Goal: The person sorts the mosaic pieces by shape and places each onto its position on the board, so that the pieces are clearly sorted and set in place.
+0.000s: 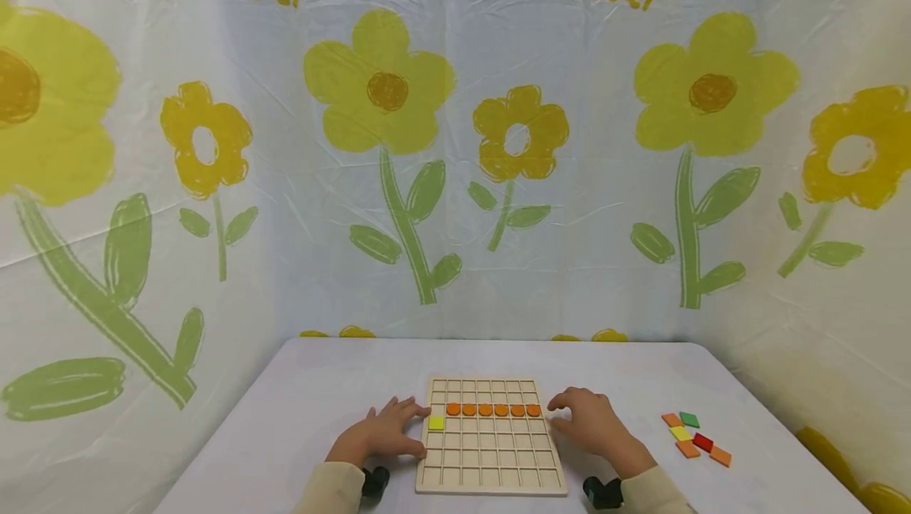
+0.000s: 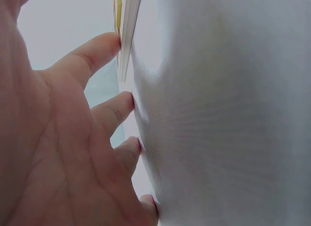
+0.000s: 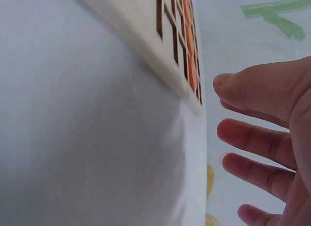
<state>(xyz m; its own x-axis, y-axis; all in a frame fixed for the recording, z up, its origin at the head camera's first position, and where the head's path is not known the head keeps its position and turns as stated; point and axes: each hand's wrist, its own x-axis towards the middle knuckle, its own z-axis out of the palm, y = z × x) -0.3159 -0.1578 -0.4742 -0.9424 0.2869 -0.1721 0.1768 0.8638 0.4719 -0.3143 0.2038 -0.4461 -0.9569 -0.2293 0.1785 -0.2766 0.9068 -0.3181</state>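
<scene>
A pale wooden grid board [image 1: 498, 457] lies flat on the table between the two hands. One row holds several orange round discs [image 1: 485, 410], and a yellow square tile [image 1: 436, 423] sits in the leftmost column, slightly nearer than that row. My left hand [image 1: 387, 428] rests at the board's left edge with fingers spread; in the left wrist view its index fingertip [image 2: 112, 40] touches the board's side and the other fingertips meet the tabletop. Beside the right edge, my right hand [image 1: 589, 421] hovers with loosely bent fingers [image 3: 257, 138], apart from the board and holding nothing.
Several loose square tiles in orange, green, yellow and red [image 1: 703, 442] lie on the table to the right of my right hand. The white table [image 1: 320, 376] ends at a cloth backdrop [image 1: 498, 285] printed with flowers, which also hangs at both sides.
</scene>
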